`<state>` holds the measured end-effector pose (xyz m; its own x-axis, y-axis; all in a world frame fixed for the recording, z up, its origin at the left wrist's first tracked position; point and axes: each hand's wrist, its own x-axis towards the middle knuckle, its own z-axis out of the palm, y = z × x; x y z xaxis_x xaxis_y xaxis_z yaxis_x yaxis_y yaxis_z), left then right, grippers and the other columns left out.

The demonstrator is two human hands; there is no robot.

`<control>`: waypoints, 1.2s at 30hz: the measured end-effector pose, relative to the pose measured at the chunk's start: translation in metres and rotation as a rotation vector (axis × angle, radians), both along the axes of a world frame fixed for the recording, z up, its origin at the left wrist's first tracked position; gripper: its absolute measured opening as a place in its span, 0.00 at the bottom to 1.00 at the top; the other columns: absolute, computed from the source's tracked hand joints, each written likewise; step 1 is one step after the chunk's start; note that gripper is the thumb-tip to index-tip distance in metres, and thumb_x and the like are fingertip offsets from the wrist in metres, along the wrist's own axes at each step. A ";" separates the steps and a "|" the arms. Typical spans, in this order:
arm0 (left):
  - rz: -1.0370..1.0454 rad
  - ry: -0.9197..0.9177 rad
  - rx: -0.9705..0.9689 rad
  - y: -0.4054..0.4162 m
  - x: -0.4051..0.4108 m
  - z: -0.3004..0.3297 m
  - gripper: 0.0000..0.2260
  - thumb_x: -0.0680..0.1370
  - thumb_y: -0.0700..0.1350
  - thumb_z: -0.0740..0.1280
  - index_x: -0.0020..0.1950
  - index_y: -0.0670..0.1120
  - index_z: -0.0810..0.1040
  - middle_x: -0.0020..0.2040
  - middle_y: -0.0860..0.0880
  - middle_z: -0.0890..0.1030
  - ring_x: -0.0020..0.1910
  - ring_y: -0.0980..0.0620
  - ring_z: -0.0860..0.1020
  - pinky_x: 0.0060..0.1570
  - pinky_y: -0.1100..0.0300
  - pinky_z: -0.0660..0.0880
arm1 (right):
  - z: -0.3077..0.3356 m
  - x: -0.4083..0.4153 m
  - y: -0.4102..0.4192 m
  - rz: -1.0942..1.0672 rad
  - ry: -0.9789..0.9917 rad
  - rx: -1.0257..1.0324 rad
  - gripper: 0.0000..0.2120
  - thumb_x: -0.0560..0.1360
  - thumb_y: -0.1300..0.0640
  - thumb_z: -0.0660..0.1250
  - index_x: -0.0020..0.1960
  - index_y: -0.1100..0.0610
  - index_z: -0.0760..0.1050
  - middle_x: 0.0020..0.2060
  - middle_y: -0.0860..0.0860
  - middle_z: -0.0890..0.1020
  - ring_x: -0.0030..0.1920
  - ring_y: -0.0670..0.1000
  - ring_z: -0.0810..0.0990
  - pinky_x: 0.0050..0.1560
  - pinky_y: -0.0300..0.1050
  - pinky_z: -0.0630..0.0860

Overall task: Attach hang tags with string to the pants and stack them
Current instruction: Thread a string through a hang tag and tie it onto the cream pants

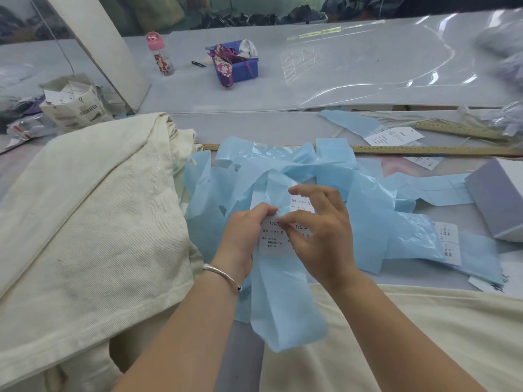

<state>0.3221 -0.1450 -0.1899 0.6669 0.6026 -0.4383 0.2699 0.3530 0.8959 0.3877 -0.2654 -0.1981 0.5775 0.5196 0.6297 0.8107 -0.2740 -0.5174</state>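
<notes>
Cream twill pants (85, 210) folded in a stack at left on the table (283, 125). Pale blue backing strips (285, 301) heaped mid-table. White printed labels (273, 236) pinched together between left hand (246, 236) and right hand (322, 236), above the heap.

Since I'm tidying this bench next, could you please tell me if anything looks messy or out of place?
The blue backing paper lies in a crumpled, tangled heap between the cream pants and the grey box. Loose labels are scattered around the wooden ruler. Nothing looks damaged.
</notes>
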 end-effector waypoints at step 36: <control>-0.305 -0.052 0.809 -0.172 -0.056 0.024 0.05 0.73 0.53 0.73 0.46 0.54 0.81 0.62 0.58 0.71 0.66 0.61 0.68 0.66 0.66 0.64 | 0.021 -0.066 -0.184 -0.120 0.870 0.411 0.08 0.75 0.68 0.67 0.43 0.56 0.77 0.37 0.49 0.81 0.41 0.49 0.78 0.50 0.48 0.74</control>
